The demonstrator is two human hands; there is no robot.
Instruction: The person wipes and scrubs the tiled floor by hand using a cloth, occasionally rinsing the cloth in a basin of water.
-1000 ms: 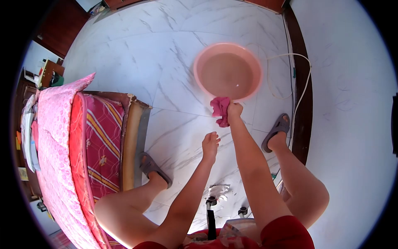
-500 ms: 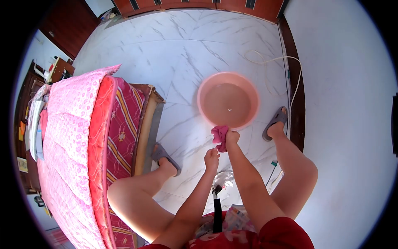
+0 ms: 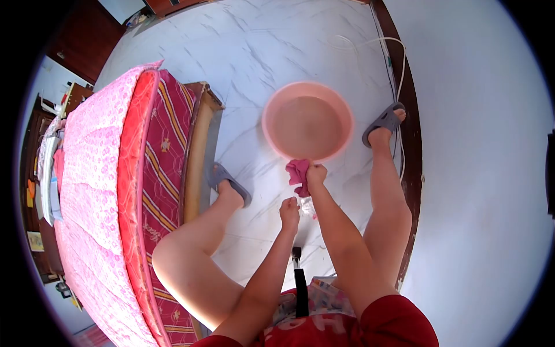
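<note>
My right hand [image 3: 316, 176] grips a crumpled pink cloth [image 3: 298, 174], its folds hanging on the left side of the fist. Just below the cloth is my left hand [image 3: 289, 214], with curled fingers; whether anything is in them is hidden. A round pink basin [image 3: 268, 136] holding cloudy water [image 3: 309, 124] stands on the floor beyond both hands. The cloth is by the basin's near rim. Something shiny and clear [image 3: 308, 208] shows on the floor between my forearms, too partly covered to name.
A bed with a pink floral quilt [image 3: 87, 173] and wooden frame [image 3: 199, 139] fills the left side. My feet, in grey slippers [image 3: 384, 122], flank the basin. A white cable [image 3: 403, 63] runs along the right wall [image 3: 480, 173]. A black strap [image 3: 302, 295] hangs before me.
The view has shifted, and the basin appears higher and slightly left. My left hand has separated a little from the cloth's lower end. My right foot has moved forward. The right hand still grips the cloth.
</note>
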